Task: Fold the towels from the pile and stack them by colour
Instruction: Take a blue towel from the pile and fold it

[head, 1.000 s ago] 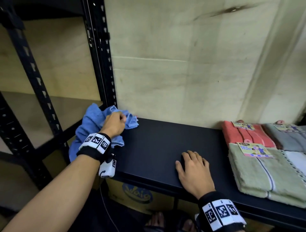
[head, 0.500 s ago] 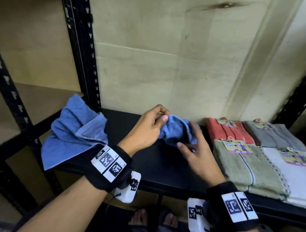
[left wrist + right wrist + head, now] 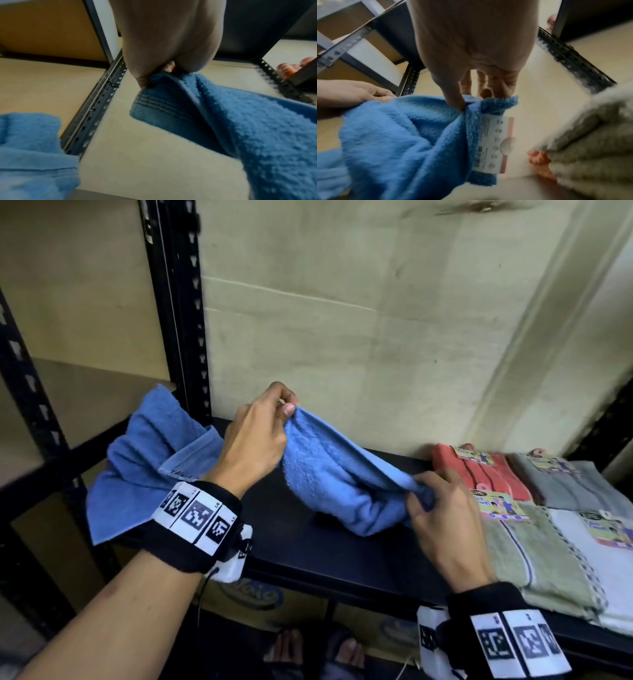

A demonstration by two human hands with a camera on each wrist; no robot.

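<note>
A light blue terry towel (image 3: 337, 474) hangs stretched between both hands above the black metal shelf (image 3: 342, 556). The left hand (image 3: 255, 440) pinches one corner at the higher end, thumb and fingers closed on the hem; the right hand (image 3: 442, 508) pinches the lower end, where a white paper label (image 3: 494, 143) dangles just under its grip. The towel's middle sags and touches the shelf between the hands. Left of the left grip lies a second crumpled blue towel (image 3: 144, 467). Just beyond the right grip lie folded towels: orange-red (image 3: 479, 470), grey (image 3: 568, 484), olive green (image 3: 534, 556) and white (image 3: 609, 577).
</note>
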